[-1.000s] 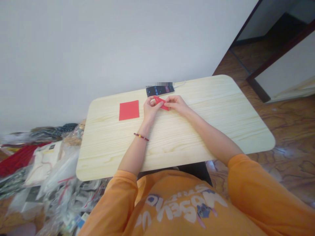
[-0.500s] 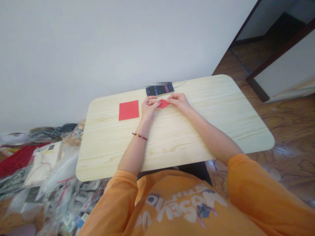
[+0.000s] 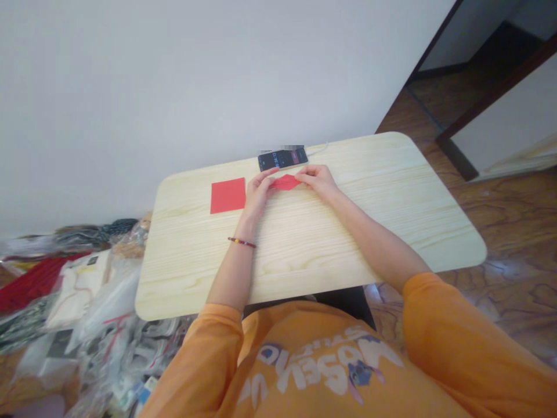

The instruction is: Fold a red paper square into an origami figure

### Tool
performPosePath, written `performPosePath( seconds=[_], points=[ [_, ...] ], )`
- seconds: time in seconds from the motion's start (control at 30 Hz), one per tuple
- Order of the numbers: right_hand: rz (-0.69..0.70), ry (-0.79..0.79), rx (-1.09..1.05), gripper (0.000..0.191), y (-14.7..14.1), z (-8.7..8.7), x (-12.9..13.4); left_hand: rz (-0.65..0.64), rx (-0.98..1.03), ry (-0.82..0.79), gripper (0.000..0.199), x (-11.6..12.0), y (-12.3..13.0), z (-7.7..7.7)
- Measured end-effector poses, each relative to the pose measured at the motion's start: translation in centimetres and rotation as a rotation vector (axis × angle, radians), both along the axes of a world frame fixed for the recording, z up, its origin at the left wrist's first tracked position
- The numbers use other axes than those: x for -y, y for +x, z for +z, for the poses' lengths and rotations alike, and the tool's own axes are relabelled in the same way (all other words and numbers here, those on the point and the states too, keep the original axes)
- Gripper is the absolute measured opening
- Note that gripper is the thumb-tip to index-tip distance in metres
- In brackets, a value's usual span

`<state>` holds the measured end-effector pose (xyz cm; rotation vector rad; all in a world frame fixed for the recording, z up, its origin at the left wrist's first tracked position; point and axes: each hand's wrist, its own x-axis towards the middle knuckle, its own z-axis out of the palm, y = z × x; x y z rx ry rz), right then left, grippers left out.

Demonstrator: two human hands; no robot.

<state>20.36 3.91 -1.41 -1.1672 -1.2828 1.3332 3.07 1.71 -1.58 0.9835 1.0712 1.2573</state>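
Observation:
A small folded piece of red paper (image 3: 286, 182) is stretched between my two hands near the far side of the table. My left hand (image 3: 258, 191) pinches its left end, with a beaded bracelet on that wrist. At the paper's right end, my right hand (image 3: 317, 179) grips it between thumb and finger. Left of my left hand, a square of red paper (image 3: 228, 195) lies flat on the table. The finer folds of the held piece are too small to make out.
A phone (image 3: 282, 158) with a timer on its screen and a white cable lies just beyond my hands on the pale wooden table (image 3: 391, 197). The wall (image 3: 195, 87) stands behind it. Plastic bags and clothes (image 3: 100, 325) are heaped at the left.
My left hand has shifted slightly left, to the paper's left end, and more of the folded red paper shows. My right hand stays about where it was.

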Motion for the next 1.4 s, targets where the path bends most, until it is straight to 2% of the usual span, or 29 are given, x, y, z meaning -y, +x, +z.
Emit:
performPosePath(
  seconds=[0.13,0.27,0.4,0.53,0.67,0.97,1.4],
  points=[
    [0.002,0.029,-0.024,0.028,-0.3,0.0,0.2,0.04,-0.053,0.047,0.044,0.3,0.8,-0.4],
    [0.022,-0.005,-0.031,0.027,-0.3,0.1,0.3,0.123,-0.114,0.089,0.042,0.5,1.3,-0.7],
    [0.046,-0.04,-0.041,0.024,-0.2,-0.1,0.2,0.148,-0.109,0.053,0.041,0.5,1.4,-0.5],
    [0.029,0.084,-0.07,0.029,-0.3,0.0,0.4,0.149,-0.068,0.041,0.042,0.4,1.5,-0.4],
    [0.034,0.225,0.025,0.032,-0.3,0.4,0.9,0.133,-0.034,0.038,0.047,0.4,1.5,-0.5],
    [0.011,0.257,0.128,0.031,-0.1,-0.1,0.7,0.121,0.028,0.061,0.044,0.5,1.7,-0.4],
    [0.005,0.29,0.163,0.025,-0.4,0.6,1.2,0.198,-0.025,0.158,0.044,0.8,2.0,-0.3]
  ],
)
